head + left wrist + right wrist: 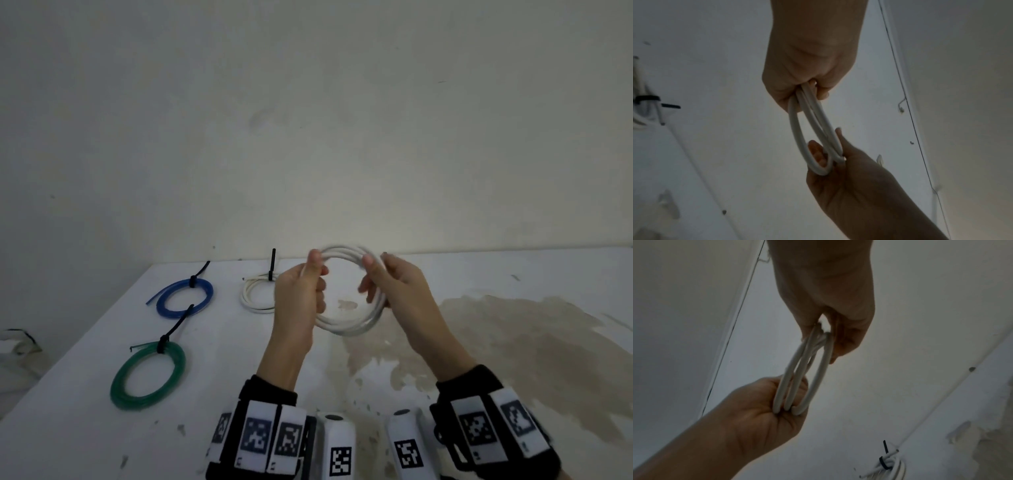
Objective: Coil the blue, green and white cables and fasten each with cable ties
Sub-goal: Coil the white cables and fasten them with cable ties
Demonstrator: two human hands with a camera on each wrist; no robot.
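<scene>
A white cable coil [346, 327] [813, 129] [807, 369] of several loops is held above the table between both hands. My left hand [301, 291] [805, 71] grips its left side, fingers curled round the loops. My right hand [387, 281] [838, 331] grips its right side with thumb over the strands. No tie is on this coil. A blue coil [185, 298] with a black tie lies at the far left. A green coil [148, 373] with a black tie lies nearer. A smaller white coil [255, 294] [890, 467] with a black tie lies behind my left hand.
The white table [222, 394] has brown stains [513, 342] on its right half. A plain wall [308, 120] stands right behind the table's far edge. Off the table's left edge lies something pale and crumpled [17, 342].
</scene>
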